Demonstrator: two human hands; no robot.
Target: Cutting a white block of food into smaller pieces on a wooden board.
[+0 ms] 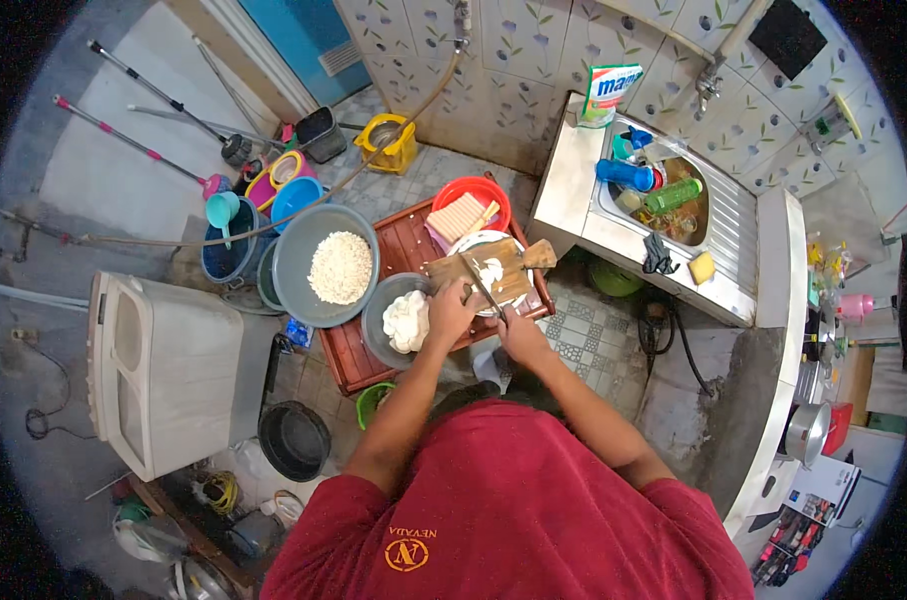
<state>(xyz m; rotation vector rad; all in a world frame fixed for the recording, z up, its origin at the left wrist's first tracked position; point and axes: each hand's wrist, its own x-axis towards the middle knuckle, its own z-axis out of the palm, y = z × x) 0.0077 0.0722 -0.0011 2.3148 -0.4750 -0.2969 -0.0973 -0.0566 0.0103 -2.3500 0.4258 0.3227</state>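
Observation:
In the head view, my right hand (525, 337) grips a kitchen knife (483, 286), its blade slanting over a wooden cutting board (442, 268). White cut food pieces (489, 273) lie on the board beside the blade. My left hand (451, 307) rests at the board's near left edge, fingers bent close to the knife; whether they pinch a piece is hidden. Beneath the board shows a white round container (525, 294). Left of my left hand, a grey basin (375, 343) holds larger white lumps (407, 321). A bigger grey basin (292, 274) contains finely cut white food (341, 268).
A low reddish-brown wooden table (346, 360) carries these things. Behind the board sits a red basin (507, 196) with pale sausage-like sticks (457, 217). At right is a sink (731, 217) with bottles. A washing machine (176, 367) and a black basin (294, 441) stand left.

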